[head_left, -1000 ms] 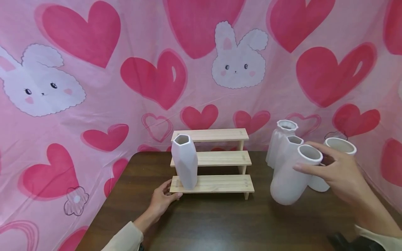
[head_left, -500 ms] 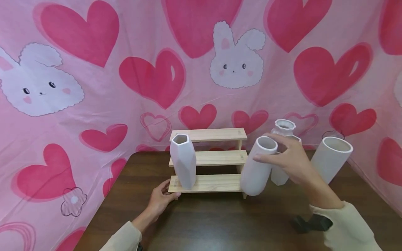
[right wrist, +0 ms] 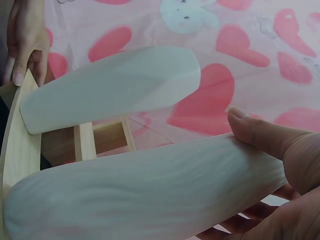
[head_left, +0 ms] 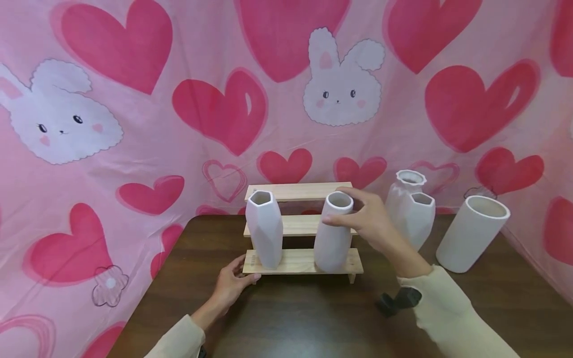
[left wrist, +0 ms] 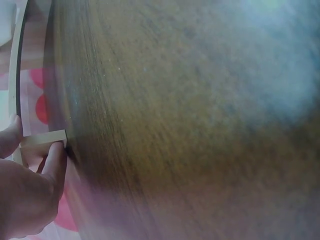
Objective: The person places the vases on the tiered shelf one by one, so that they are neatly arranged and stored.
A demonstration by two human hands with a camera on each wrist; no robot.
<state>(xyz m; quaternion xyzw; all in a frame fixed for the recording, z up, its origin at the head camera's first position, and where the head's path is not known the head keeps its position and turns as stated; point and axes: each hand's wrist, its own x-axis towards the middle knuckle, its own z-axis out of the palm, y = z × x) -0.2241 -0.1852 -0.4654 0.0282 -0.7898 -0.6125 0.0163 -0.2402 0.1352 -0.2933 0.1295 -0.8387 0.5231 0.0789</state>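
Lower left of centre, the left hand (head_left: 230, 286) pinches a wooden stand (head_left: 297, 261) at its front corner. Right of centre, the right hand (head_left: 369, 216) clasps a rounded vase (head_left: 331, 248) at the lowest step, near a faceted vase (head_left: 265, 231). Heart-printed cloth (head_left: 206, 44) fills the top.

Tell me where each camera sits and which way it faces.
Head: on the head, facing forward and down at the tiered wooden stand; left hand, right hand, sleeves show.
Left wrist: worn there, facing tabletop and stand's leg; left hand shows.
Right wrist: worn there, facing faceted vase and rounded vase; both hands show.
Head and right wrist share both vases.
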